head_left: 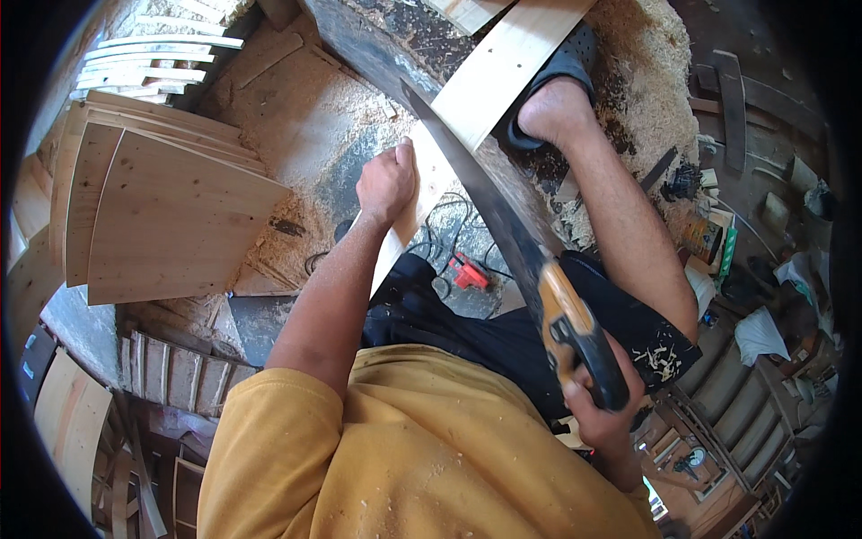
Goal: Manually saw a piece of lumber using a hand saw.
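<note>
A pale wooden board [505, 65] runs diagonally from the top centre down past my left hand [384, 182], whose fingers are closed over its left edge. My right hand [594, 406] is closed round the wood and black handle of a handsaw [566, 296] at the lower right. The long dark blade reaches up and left, lying across the board just right of my left hand. My bare right foot in a dark clog [552, 112] rests beside the board on a raised, sawdust-covered ledge [628, 63].
Curved cut panels [171, 216] lean in a stack at left, with thin strips [148, 67] above. A red tool [469, 271] with dark cord lies on the floor below the board. Scrap wood, a white bag [761, 334] and clutter fill the right side.
</note>
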{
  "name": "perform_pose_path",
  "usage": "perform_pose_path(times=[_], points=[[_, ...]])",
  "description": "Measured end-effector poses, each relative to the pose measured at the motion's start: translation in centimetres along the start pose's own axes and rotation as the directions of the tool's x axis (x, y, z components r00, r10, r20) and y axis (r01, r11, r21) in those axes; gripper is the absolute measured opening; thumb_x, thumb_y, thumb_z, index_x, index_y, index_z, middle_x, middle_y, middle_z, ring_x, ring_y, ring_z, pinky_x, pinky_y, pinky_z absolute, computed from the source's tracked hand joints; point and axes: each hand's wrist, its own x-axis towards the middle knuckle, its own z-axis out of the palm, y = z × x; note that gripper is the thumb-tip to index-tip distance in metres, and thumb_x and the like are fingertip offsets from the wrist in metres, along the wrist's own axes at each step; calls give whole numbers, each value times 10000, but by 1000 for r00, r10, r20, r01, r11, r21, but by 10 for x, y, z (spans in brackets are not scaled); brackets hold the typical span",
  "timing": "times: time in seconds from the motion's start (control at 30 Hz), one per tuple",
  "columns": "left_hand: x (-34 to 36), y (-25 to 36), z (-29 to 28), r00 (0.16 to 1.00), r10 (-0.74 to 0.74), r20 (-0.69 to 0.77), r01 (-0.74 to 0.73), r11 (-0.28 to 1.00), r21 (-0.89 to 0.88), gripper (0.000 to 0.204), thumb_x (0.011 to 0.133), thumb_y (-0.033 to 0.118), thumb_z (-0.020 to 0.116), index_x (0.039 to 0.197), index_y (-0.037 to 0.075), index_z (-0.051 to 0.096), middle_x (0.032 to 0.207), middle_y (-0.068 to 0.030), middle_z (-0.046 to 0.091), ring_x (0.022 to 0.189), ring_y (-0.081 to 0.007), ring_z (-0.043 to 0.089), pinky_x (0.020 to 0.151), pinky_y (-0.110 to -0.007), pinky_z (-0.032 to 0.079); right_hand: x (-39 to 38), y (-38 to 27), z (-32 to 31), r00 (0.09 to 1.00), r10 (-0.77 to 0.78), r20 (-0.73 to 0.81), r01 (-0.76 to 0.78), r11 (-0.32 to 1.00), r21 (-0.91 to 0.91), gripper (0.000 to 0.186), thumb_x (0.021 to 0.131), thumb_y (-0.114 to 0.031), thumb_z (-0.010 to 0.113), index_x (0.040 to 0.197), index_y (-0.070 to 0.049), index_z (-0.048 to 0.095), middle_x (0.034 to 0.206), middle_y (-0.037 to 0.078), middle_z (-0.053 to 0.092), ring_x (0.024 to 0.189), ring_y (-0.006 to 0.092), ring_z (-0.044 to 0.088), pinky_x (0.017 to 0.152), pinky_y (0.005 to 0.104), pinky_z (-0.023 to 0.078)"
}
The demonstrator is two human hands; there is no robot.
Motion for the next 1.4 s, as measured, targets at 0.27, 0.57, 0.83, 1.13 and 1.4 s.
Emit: perform_pose_path(times=[0.27, 0.57, 0.83, 1.13, 1.4], points=[[-2, 8, 6, 1000, -15, 18, 14, 1000, 10, 573, 951, 510, 341, 979, 55, 688, 959, -269, 650, 993, -447, 598, 901, -479, 444, 55, 4, 35, 1000, 24, -18, -24, 999, 45, 543, 759, 11, 656, 1275, 59, 494, 949, 91, 668, 685, 63, 558, 680, 210, 475], [-1, 6, -1, 1000, -22, 17, 22, 1000, 10, 572, 949, 505, 347, 997, 45, 682, 977, -269, 648, 994, -444, 600, 902, -484, 443, -5, -5, 6, 1000, 14, -2, -14, 999, -49, 553, 746, -1, 671, 1271, 44, 503, 935, 65, 656, 692, 48, 544, 684, 199, 464], [-1, 4, 2, 999, -14, 48, 14, 1000, 8, 557, 947, 499, 348, 1022, 59, 682, 996, -268, 645, 1016, -442, 592, 916, -479, 437, 35, 2, 37, 994, 103, -46, -98, 991, 93, 528, 759, -4, 665, 1261, 42, 509, 892, 44, 625, 696, 48, 533, 657, 206, 453], [-3, 8, 0, 1000, -5, 13, 5, 1000, 8, 564, 951, 502, 343, 1039, 59, 681, 979, -270, 648, 1001, -450, 595, 912, -483, 440, 34, 20, 34, 998, 41, -49, -38, 997, 66, 535, 757, -5, 675, 1259, 53, 498, 885, 56, 633, 724, 65, 556, 704, 231, 483], [3, -3, 0, 1000, 3, 11, -3, 1000, 14, 580, 952, 507, 336, 999, 46, 684, 967, -277, 646, 992, -456, 596, 907, -488, 440, 14, 12, 26, 998, 46, -40, -42, 994, 97, 529, 762, -3, 673, 1258, 53, 497, 981, 105, 664, 769, 100, 595, 730, 235, 489]])
